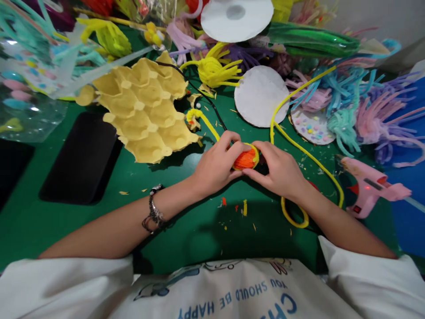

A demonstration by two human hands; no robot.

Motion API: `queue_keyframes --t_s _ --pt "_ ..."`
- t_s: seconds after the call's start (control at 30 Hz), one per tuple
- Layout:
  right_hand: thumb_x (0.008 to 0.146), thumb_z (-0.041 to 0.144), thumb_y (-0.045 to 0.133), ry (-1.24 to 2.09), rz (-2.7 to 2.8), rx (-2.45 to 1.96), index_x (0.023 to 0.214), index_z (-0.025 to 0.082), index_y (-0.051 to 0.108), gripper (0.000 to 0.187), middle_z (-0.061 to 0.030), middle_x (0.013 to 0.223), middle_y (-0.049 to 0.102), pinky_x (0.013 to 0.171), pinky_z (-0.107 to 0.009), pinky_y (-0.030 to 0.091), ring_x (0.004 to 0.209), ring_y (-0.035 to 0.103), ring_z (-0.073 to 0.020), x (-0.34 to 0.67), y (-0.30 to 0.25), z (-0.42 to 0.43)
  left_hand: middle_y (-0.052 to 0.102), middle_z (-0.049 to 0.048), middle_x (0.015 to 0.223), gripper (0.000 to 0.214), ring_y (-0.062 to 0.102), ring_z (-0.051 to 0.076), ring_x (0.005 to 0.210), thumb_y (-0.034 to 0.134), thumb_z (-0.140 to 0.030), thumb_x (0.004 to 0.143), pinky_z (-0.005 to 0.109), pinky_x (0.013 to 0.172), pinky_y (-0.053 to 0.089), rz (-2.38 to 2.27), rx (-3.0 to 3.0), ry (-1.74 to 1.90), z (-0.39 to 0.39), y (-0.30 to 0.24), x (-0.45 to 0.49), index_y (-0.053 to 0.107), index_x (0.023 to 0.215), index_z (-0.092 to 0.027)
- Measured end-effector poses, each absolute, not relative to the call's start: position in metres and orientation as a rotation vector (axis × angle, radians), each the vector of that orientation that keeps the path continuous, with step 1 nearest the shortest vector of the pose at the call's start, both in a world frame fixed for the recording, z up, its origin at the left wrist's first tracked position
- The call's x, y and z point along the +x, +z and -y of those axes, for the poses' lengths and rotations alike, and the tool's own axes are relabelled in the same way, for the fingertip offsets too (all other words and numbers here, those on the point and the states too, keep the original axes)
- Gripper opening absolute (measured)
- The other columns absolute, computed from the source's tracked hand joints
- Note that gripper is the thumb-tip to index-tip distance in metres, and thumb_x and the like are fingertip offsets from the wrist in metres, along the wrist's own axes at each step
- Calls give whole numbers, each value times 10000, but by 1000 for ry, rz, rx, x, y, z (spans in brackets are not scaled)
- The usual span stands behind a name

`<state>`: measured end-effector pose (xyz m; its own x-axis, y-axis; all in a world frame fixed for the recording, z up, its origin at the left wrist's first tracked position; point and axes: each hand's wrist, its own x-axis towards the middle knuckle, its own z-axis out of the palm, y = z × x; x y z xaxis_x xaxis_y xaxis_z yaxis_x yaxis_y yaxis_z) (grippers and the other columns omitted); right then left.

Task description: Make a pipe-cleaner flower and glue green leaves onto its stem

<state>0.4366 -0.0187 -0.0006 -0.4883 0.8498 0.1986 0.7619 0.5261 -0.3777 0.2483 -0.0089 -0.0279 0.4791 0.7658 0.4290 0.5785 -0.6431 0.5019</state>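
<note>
Between my two hands, just above the green table, is a small orange round piece [245, 159] with yellow pipe cleaner around its rim. My left hand [219, 157] grips it from the left, fingers curled over its top and side. On the other side my right hand [277, 166] pinches its right edge between thumb and fingers. A long yellow pipe cleaner [308, 157] loops to the right, passing behind and beneath my right forearm. Another yellow length [207, 124] with a curled end reaches up and left from my left hand. My fingers hide part of the orange piece.
A torn yellow egg carton [146, 110] and a black phone-like slab [79, 159] lie left. At right rests a pink glue gun [373, 184] with a red light. White discs [260, 95] and bundled pipe cleaners [219, 68] crowd the back. Scraps dot the green table [186, 235].
</note>
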Motion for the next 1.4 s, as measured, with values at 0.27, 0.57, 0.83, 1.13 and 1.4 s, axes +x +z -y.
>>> queue_keyframes --t_s 0.27,0.57,0.83,1.13,1.4 --pt "875 474 480 322 2344 -1325 1017 173 577 346 -77 850 670 633 -292 442 721 613 -194 438 -4 17 510 59 1080 349 575 184 891 631 -362 791 279 677 498 -1247 2457 914 7 -28 246 495 1080 -223" --pt "853 498 490 410 2271 -1401 908 171 582 343 -38 722 635 580 -262 385 595 549 -152 433 0 20 547 72 1046 315 552 126 695 482 -482 873 218 509 388 -1269 2634 931 10 -25 248 529 1037 -217" --pt "812 491 534 475 2255 -1463 748 194 501 306 5 615 554 534 -246 319 537 495 -127 431 5 21 619 56 955 208 497 95 591 478 -423 895 226 477 292 -1291 2964 1039 11 -24 250 545 949 -234" --pt "798 316 516 388 2264 -1308 757 193 508 129 14 639 532 539 -229 338 559 495 -112 436 0 18 665 81 1010 244 573 111 609 429 -411 918 222 466 341 -1297 3010 1003 11 -18 249 525 929 -187" --pt "804 200 518 395 2266 -1153 688 182 535 119 34 583 518 524 -197 344 515 477 -80 440 -1 13 662 84 997 308 594 123 644 437 -469 903 230 478 367 -1321 2952 997 7 -23 247 505 936 -170"
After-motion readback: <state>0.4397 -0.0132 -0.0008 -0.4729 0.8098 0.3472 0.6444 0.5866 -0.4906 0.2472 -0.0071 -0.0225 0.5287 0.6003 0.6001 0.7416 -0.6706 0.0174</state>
